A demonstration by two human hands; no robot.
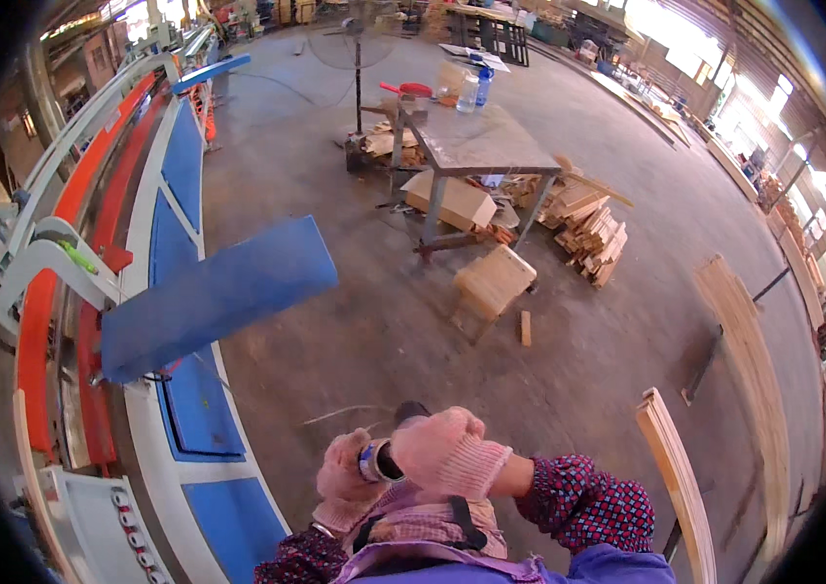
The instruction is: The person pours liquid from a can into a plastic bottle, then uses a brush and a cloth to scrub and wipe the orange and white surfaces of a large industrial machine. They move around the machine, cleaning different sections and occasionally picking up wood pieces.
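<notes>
My left hand [347,475], in a pink knit glove, is closed around a short cylindrical thing [371,461] with a white and blue band and a dark rim. Its exact kind does not show. Right beside it, at its rim end, my gloved right hand [447,450] is closed in a loose fist; what its fingers hold is hidden. Both hands are together in front of my body, over a purple apron. A rounded black shape [411,413] peeks out just beyond the right hand, and I cannot tell what it is.
At left runs a long blue, white and orange machine [172,389] with a blue arm [223,297] jutting out. Ahead stands a metal-topped table [476,141] with bottles, wood piles [583,224] and a wooden block [496,280] around it. Long boards [676,477] lie at right.
</notes>
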